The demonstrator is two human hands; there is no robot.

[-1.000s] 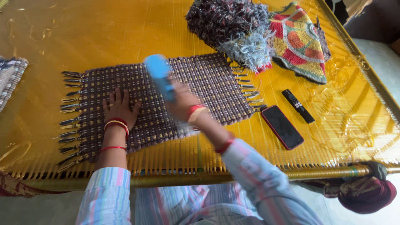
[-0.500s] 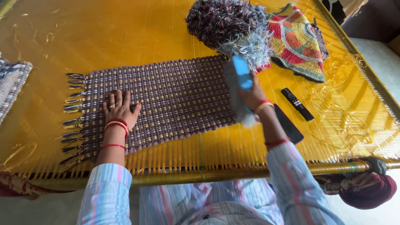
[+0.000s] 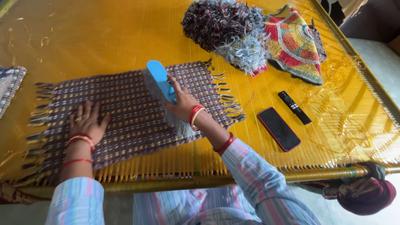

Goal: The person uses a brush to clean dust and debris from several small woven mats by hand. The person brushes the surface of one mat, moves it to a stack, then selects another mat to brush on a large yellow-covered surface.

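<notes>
R hand (image 3: pixel 183 104) fingers clamped on blue brush (image 3: pixel 160 81), bristles on woven mat (image 3: pixel 125 112) just under fingertips. L hand (image 3: pixel 86 123) flat on mat, fingers spread. Risk imo: mat skids or fringe snags if L palm lets up. Count: 1 brush, 1 phone (image 3: pixel 278 128), 1 remote (image 3: pixel 294 107), right of R fingers.

Head view, 1 camera: worn on the person's head, facing steeply down and forward over the yellow woven cot (image 3: pixel 104 37), close above both forearms; near frame edge low, far corner upper right
</notes>
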